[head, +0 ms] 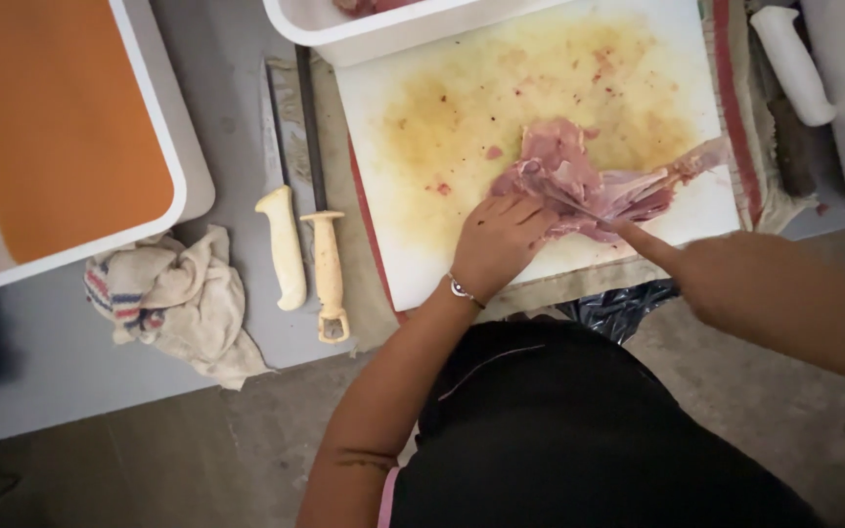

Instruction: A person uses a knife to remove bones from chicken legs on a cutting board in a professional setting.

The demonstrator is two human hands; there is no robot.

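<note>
A piece of raw pink meat with a bone (579, 181) lies on a stained white cutting board (442, 117). My left hand (499, 244), with a bracelet at the wrist, presses its fingers on the near-left edge of the meat. My right hand (706, 274) comes in from the right, forefinger stretched along a thin knife blade (569, 200) that enters the meat. The knife's handle is hidden inside the hand.
Left of the board lie a cream-handled knife (281, 244) and a cream-handled sharpening steel (327, 269). A crumpled striped cloth (178, 298) sits further left, below an orange tray (51, 117). A white tub (393, 29) touches the board's far edge. A white handle (792, 64) lies at top right.
</note>
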